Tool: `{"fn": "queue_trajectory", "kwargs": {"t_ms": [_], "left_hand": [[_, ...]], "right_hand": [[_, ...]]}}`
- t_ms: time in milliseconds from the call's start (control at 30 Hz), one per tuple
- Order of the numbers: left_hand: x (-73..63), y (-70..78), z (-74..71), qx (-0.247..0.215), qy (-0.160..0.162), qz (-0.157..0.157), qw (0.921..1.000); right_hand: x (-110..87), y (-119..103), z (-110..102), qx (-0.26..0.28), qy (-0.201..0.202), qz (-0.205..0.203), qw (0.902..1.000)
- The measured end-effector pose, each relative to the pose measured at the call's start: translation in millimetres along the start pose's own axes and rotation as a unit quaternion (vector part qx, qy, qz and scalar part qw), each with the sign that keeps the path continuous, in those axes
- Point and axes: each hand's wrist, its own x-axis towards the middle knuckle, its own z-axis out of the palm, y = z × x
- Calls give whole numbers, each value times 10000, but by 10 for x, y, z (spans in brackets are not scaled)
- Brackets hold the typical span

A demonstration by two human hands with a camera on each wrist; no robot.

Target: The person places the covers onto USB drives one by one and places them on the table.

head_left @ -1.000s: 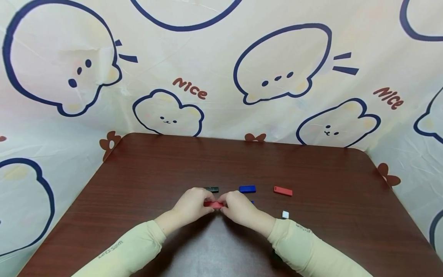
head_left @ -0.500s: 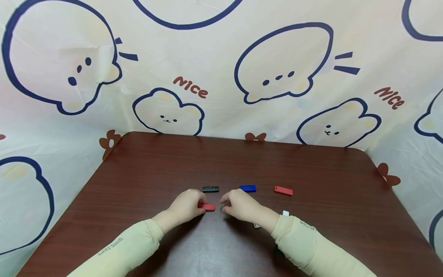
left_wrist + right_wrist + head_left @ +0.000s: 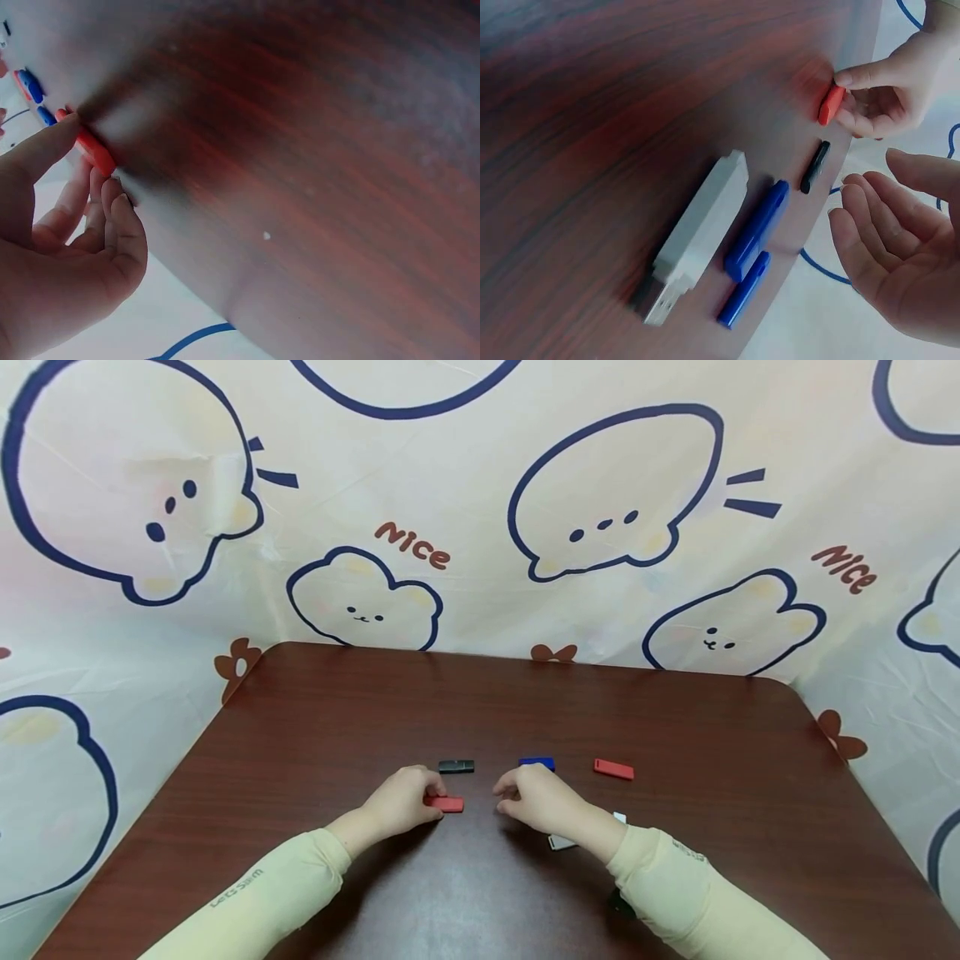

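My left hand (image 3: 401, 799) pinches a red USB stick (image 3: 452, 804) between thumb and fingers, low over the table; the left wrist view shows the red stick (image 3: 96, 152) lying lengthwise, its near end at the fingertips. To the right, my right hand (image 3: 542, 797) hovers with loosely bent fingers and holds nothing. Under that hand lie a white USB stick (image 3: 705, 217) with its metal plug showing, and two blue pieces, a larger one (image 3: 757, 229) and a smaller one (image 3: 744, 289). Just beyond the left hand is a black stick (image 3: 456, 767).
Another red piece (image 3: 613, 769) lies farther right on the brown table (image 3: 360, 710). A small white piece (image 3: 619, 817) shows beside the right wrist. Something dark (image 3: 621, 903) is mostly covered by the right sleeve. Patterned cloth walls stand around the table.
Both hands held the red stick at first. The right hand let go and moved right; the left hand drew the stick slightly left, uncovering the black stick.
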Motion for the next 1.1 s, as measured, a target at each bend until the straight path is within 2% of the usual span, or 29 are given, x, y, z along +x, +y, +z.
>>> {"fn": "queue_trajectory", "kwargs": {"t_ms": [200,333,433,600,800,967,1100], "left_hand": [[0,38,2,132,-53,-102,9998],[5,53,8,210,-73,-204,9995],[6,51,15,272,-2,-169,9995],[6,49,39,351,93,-168,9992],[1,52,48,417,104,-277,9987],[-5,64,29,514,79,-346,9981],[-9,72,11,612,206,-145,9978]], "right_hand": [[-133,155,-129,-13,152,254,9996],[-279,308,-236,-88,267,414,9987],[-398,423,-297,-195,409,505,9977],[-577,588,-377,-700,601,903,9916],[-758,758,-436,-1229,487,1399,9813],[-839,873,-425,-1466,407,1456,9776],[-850,916,-379,-1597,508,1387,9761]]}}
